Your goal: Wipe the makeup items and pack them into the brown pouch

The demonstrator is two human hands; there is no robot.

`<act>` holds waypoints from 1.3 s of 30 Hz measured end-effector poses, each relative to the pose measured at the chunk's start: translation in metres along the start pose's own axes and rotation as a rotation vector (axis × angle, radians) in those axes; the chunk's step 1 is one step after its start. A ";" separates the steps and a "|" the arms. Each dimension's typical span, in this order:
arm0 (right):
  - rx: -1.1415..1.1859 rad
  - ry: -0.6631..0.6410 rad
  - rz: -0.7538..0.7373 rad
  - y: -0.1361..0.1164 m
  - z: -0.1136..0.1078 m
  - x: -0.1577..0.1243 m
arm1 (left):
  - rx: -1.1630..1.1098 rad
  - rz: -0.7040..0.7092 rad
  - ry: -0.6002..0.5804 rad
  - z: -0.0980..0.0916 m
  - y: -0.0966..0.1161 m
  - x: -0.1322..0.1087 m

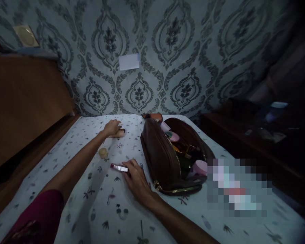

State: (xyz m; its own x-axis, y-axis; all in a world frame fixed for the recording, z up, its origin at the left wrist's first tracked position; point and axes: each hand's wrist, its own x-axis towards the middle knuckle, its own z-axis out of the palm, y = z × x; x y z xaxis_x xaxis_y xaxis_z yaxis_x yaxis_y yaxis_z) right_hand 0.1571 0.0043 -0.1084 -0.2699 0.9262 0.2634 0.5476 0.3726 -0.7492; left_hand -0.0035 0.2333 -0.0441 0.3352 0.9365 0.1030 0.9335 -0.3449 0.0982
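Pinched by its pale end in the fingers of the right hand [137, 179], a slim lipstick-style tube [120, 167] lies nearly level across the view over a printed sheet [129, 223], its dark red end pointing left, away from the fingertips. Beyond it, the left hand [112, 127] curls over a beige cosmetic tube [119, 133] with its black cap to the right, its grip impossible to tell, while a small yellow jar [103, 153] sits between the hands. At right, an unzipped brown makeup bag [159, 152] holds a pink compact [174, 137], a gold-banded case [190, 151] and a pink-lidded container [200, 167].
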 end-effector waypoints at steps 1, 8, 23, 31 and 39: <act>0.014 0.016 -0.008 0.002 0.001 0.000 | 0.005 -0.001 -0.041 0.004 0.003 0.010; 0.071 0.042 -0.029 0.001 -0.002 -0.002 | -0.022 -0.008 -0.243 0.011 0.010 0.039; 0.383 0.310 -0.012 0.016 0.001 0.007 | -0.923 0.128 0.182 -0.024 0.053 -0.076; 0.895 -0.004 0.211 0.006 -0.007 0.014 | -0.901 0.219 0.289 -0.003 0.082 -0.162; 0.758 0.011 0.191 0.009 -0.007 0.008 | -0.024 0.490 0.336 0.015 0.071 -0.175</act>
State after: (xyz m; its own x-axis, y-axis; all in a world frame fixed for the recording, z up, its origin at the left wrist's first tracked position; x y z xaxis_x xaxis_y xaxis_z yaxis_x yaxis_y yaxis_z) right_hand 0.1655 0.0159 -0.1083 -0.2152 0.9723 0.0912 -0.1079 0.0691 -0.9918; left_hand 0.0057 0.0462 -0.0702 0.6639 0.5980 0.4491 0.6757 -0.7370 -0.0175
